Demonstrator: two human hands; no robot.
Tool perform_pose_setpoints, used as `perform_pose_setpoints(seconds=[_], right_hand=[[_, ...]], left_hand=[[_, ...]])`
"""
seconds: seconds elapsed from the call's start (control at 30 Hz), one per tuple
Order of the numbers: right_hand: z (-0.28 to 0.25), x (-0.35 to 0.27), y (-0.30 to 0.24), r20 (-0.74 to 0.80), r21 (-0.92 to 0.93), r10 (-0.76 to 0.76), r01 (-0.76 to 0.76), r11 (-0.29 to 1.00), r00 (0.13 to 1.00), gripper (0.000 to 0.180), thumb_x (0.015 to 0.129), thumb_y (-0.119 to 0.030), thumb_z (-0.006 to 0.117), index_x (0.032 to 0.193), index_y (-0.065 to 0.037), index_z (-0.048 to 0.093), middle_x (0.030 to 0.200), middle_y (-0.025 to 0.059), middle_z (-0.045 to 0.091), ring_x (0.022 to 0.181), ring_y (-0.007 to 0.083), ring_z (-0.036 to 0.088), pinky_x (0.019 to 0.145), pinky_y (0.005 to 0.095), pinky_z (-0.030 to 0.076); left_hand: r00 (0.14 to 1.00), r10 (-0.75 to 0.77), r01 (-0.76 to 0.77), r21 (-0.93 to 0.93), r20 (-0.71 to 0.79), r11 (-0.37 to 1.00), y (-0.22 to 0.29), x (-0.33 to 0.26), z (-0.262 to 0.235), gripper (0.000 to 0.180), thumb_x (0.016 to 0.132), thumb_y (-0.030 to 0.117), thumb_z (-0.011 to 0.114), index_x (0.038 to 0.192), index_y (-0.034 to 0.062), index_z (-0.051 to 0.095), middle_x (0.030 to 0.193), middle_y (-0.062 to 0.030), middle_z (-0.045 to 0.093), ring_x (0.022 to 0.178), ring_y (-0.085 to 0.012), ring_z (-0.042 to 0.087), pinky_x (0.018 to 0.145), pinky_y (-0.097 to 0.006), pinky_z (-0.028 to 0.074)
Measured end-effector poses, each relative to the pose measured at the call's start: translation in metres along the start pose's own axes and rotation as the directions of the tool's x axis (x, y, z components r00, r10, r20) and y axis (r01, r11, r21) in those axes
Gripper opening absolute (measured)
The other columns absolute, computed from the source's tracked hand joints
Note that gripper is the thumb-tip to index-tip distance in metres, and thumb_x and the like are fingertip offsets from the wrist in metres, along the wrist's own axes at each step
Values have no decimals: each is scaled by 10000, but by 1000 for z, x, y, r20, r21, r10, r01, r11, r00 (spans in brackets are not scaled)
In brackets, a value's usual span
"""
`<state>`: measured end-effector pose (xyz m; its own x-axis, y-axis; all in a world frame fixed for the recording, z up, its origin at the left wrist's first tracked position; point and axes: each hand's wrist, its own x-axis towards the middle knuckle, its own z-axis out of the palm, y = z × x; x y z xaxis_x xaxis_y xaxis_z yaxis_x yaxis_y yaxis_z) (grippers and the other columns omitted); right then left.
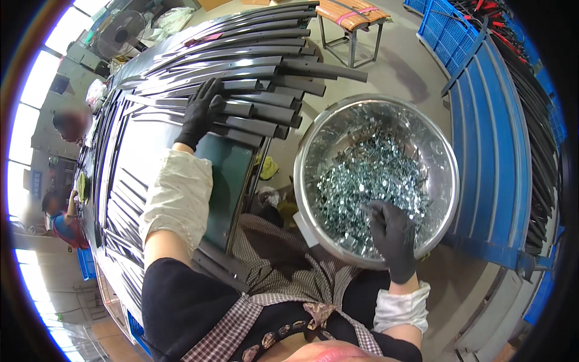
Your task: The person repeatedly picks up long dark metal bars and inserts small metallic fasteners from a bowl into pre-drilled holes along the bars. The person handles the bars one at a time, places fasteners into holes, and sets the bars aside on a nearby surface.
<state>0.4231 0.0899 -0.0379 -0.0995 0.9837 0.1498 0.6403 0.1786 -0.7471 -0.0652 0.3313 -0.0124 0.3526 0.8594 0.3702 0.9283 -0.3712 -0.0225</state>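
Note:
My left hand (202, 111), in a black glove, lies with its fingers stretched out on a row of long dark strips (247, 109). These strips overlap side by side on the table, their ends jutting past its edge. At my right, a round shiny metal bowl (446, 163) holds a heap of small silvery metal pieces (362, 181). My right hand (392, 238), also in a black glove, reaches over the bowl's near side with its fingers pinched together at the heap. Whatever is between those fingertips is too small to make out.
A stool with an orange slatted top (353, 15) stands ahead. Blue ribbed panels (488, 151) and a blue crate (449, 33) are on the right. More thin strips (126, 205) lie on the table's left part. A person (69, 223) is at the far left, near a fan (123, 33).

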Motion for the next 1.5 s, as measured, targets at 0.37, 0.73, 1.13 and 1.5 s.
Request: perform_pose_setpoints(seconds=[0.37, 0.73, 1.13, 1.5], right_hand=[[-12, -34, -65, -229, 254, -7, 66, 965, 973, 236, 907, -17, 651, 1141, 6, 667, 876, 124, 708, 727, 126, 662, 668, 268, 516], [42, -131, -112, 14, 749, 169, -123, 652, 985, 214, 950, -30, 638, 1156, 22, 665, 759, -33, 612, 627, 6, 506, 578, 178, 415], [72, -154, -127, 87, 843, 93, -123, 523, 992, 225, 959, -77, 654, 1159, 24, 659, 897, 36, 695, 763, 50, 621, 714, 215, 517], [108, -162, -127, 105, 784, 19, -94, 614, 994, 406, 962, -78, 644, 1348, 18, 560, 940, 11, 649, 789, 41, 554, 719, 220, 482]], left_hand=[[973, -42, 45, -7, 225, 999, 112, -166, -55, 620, 958, 413, 488, 1510, 150, 385, 1589, -156, 301, 1424, -408, 314, 1153, -493, 282], [959, 239, -173, -350, 155, 921, 160, -221, -88, 623, 732, 369, 794, 1307, 205, 621, 1419, -104, 537, 1341, -357, 456, 1059, -532, 357], [955, 266, -164, -515, 131, 842, 186, -218, -89, 492, 739, 253, 786, 1175, 82, 635, 1149, -106, 661, 1156, -340, 575, 1070, -460, 367], [799, 600, -491, -535, 36, 687, 246, -255, -152, 417, 741, 197, 753, 1145, 119, 683, 983, -57, 650, 825, -277, 657, 666, -394, 526]])
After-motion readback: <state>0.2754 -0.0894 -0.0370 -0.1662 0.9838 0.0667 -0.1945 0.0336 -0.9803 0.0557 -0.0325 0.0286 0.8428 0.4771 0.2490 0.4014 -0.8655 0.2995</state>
